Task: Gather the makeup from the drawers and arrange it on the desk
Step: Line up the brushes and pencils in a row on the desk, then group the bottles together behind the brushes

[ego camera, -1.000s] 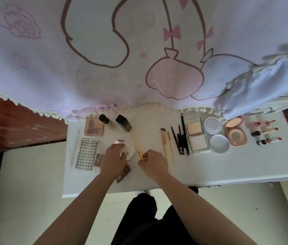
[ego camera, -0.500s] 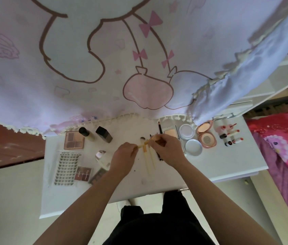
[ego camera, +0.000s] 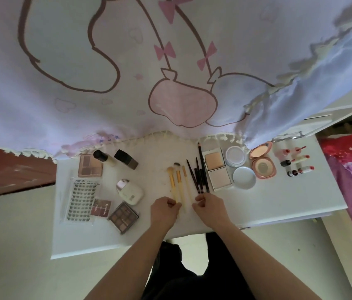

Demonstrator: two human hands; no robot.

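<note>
White desk (ego camera: 278,202). Left hand (ego camera: 166,211) and right hand (ego camera: 209,206) curled at handle ends of brushes (ego camera: 178,177); grip unclear. Risk: a nudge could roll brushes into pencils (ego camera: 201,176) just beside.

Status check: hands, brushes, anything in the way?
Left hand and right hand at handle ends, grip unclear. Three brushes side by side on desk. Dark pencils close beside them.

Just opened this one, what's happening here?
A person is laying out makeup on a white desk. The left hand and right hand sit at the near ends of three yellow-handled brushes lying side by side mid-desk; whether either actually holds a handle is unclear. Dark pencils lie just right of them, palettes to the left, compacts and lipsticks to the right.
</note>
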